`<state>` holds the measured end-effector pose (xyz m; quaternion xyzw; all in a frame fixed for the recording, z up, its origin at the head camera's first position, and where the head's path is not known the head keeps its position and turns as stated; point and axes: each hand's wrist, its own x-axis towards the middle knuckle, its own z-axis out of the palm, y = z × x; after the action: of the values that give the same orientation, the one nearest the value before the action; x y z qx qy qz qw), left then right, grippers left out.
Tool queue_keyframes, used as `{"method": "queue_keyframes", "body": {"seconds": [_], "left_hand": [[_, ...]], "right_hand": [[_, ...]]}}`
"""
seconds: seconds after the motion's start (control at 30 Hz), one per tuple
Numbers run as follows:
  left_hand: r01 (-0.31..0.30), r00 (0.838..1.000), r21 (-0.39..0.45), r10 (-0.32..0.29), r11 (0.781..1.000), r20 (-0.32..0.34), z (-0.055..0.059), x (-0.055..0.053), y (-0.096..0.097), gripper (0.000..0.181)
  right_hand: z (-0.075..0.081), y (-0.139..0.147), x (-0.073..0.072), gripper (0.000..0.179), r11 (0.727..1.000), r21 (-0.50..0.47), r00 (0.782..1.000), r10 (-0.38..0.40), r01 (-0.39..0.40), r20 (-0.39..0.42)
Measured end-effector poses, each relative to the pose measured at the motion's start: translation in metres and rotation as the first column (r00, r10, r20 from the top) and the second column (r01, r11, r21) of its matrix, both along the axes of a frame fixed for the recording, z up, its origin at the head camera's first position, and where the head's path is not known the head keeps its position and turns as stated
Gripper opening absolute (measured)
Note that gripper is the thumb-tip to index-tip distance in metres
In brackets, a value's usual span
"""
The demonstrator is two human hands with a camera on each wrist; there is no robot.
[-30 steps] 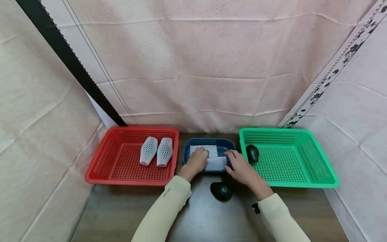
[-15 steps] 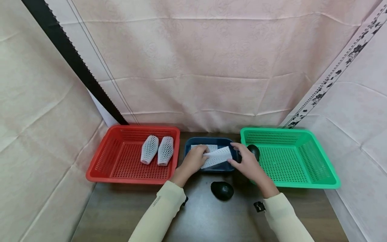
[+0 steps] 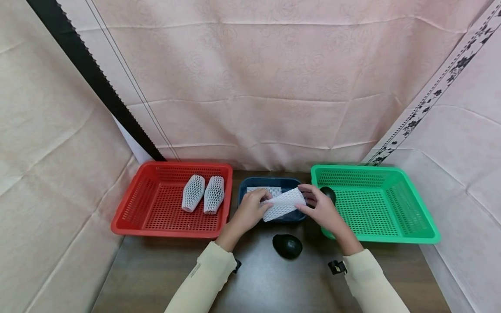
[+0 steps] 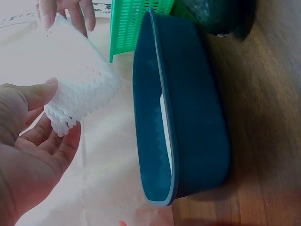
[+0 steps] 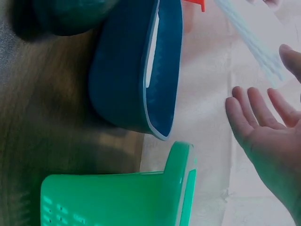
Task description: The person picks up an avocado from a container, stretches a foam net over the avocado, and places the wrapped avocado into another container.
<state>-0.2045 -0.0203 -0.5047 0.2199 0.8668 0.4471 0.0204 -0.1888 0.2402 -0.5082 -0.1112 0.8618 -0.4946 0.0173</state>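
My left hand (image 3: 250, 211) pinches the left end of a white foam net sleeve (image 3: 283, 205) between thumb and fingers. The sleeve lies flat and slants up to the right over the dark blue tray (image 4: 197, 108). At its right end is my right hand (image 3: 322, 211), its fingers (image 5: 256, 106) spread loosely and the thumb apart from them. More white foam netting (image 3: 270, 190) lies inside the tray, partly hidden by the left hand and the raised sleeve. A dark avocado (image 3: 287, 246) rests on the table in front of the tray.
To the left, a red basket (image 3: 164, 208) holds two net-wrapped fruits (image 3: 203, 194). A green basket (image 3: 375, 213) stands on the right with a dark avocado (image 3: 328, 194) by its left wall, partly behind my right hand. Pale cloth (image 3: 250, 87) hangs behind the table.
My left hand has lifted one foam sleeve up from the tray and tilted it. My right hand has moved slightly right along with the sleeve's right end.
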Motion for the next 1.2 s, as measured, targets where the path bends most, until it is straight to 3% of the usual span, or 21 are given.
{"method": "queue_keyframes", "body": {"seconds": [0.13,0.23,0.37,0.5,0.7,0.97,1.03,1.2], "left_hand": [[-0.008,1.0,0.008,0.008,1.0,-0.02,0.003,0.003,0.0,0.015],[-0.014,0.999,-0.002,0.014,1.0,-0.037,0.005,0.005,0.0,0.014],[-0.026,0.999,-0.009,0.026,1.0,-0.043,0.007,0.007,0.0,0.014],[-0.031,0.998,0.012,0.032,0.999,-0.046,0.008,0.009,0.001,0.016],[-0.04,0.998,0.047,0.042,0.998,-0.047,0.007,0.012,0.001,0.016],[-0.057,0.997,0.021,0.058,0.998,-0.053,0.005,0.013,0.001,0.014],[-0.061,0.997,0.006,0.061,0.998,-0.053,0.006,0.014,0.001,0.014],[-0.068,0.996,-0.012,0.067,0.998,-0.062,0.008,0.017,0.003,0.016]], "right_hand": [[0.002,-0.003,0.005,0.048,0.997,0.022,0.989,-0.072,0.076,-0.131],[0.007,-0.007,0.009,0.039,0.988,0.062,0.958,-0.118,0.139,-0.262],[0.015,-0.011,0.013,0.034,0.975,0.138,0.918,-0.11,0.174,-0.382],[0.019,-0.014,0.013,0.03,0.971,0.178,0.914,-0.076,0.158,-0.399],[0.016,-0.014,0.011,0.024,0.981,0.149,0.919,-0.057,0.124,-0.391],[0.015,-0.012,0.009,0.025,0.982,0.163,0.843,0.007,0.096,-0.537],[0.015,-0.013,0.009,0.025,0.98,0.173,0.845,0.012,0.096,-0.535],[0.013,-0.015,0.01,0.026,0.976,0.199,0.887,0.01,0.093,-0.463]]}}
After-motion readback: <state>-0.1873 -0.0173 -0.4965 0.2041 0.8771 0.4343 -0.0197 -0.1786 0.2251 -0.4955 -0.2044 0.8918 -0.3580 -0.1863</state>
